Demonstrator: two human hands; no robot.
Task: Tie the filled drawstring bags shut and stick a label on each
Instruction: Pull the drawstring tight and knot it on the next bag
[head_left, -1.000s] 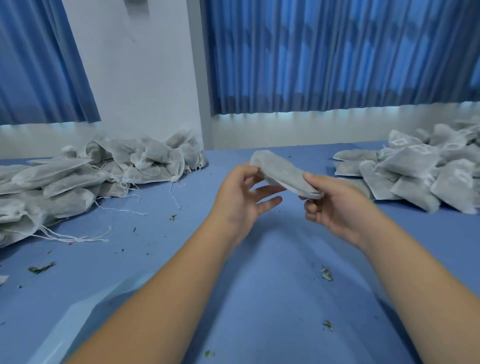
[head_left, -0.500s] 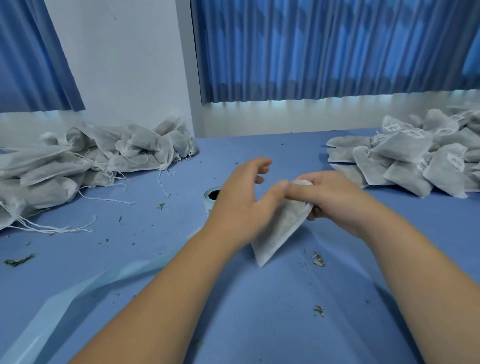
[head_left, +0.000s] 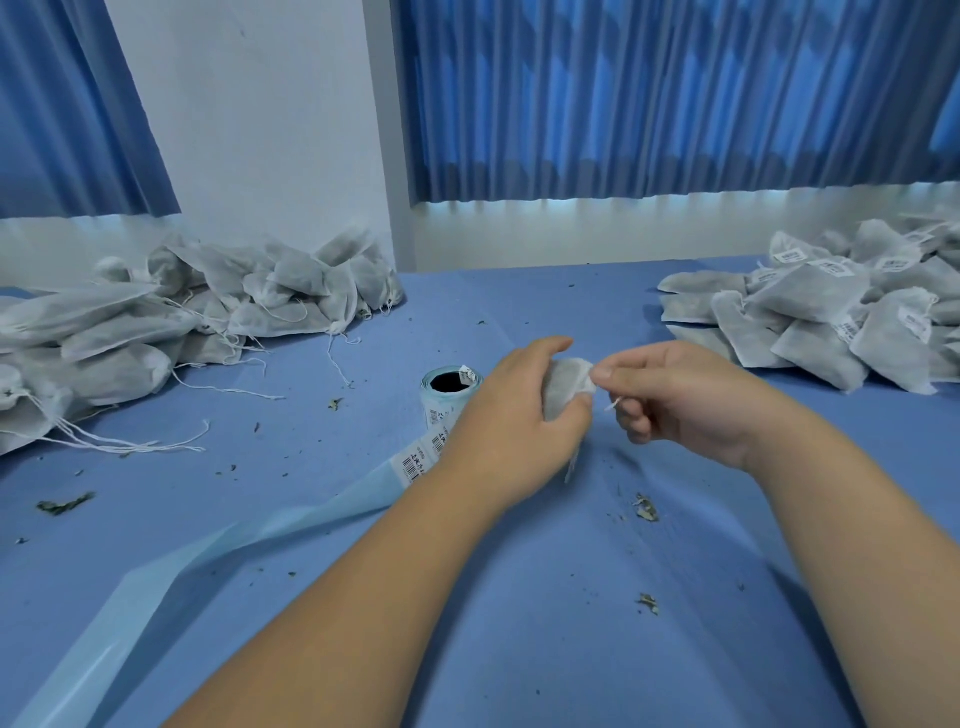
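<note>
A small grey filled drawstring bag (head_left: 563, 387) stands upright between my hands over the middle of the blue table. My left hand (head_left: 511, 415) wraps around the bag's body and hides most of it. My right hand (head_left: 675, 395) pinches the bag's gathered top, with a short white string end (head_left: 613, 404) poking out below the thumb. A roll of barcode labels (head_left: 449, 387) sits just left of my left hand, its pale blue backing strip (head_left: 249, 540) trailing toward the front left.
A heap of unlabelled bags (head_left: 197, 306) with loose strings lies at the back left. A heap of labelled bags (head_left: 841, 312) lies at the back right. Dried leaf bits (head_left: 645, 508) dot the blue table (head_left: 545, 623).
The bag went from lying level in both hands to upright on the table. My left hand now wraps its body and my right hand has shifted to pinch its top.
</note>
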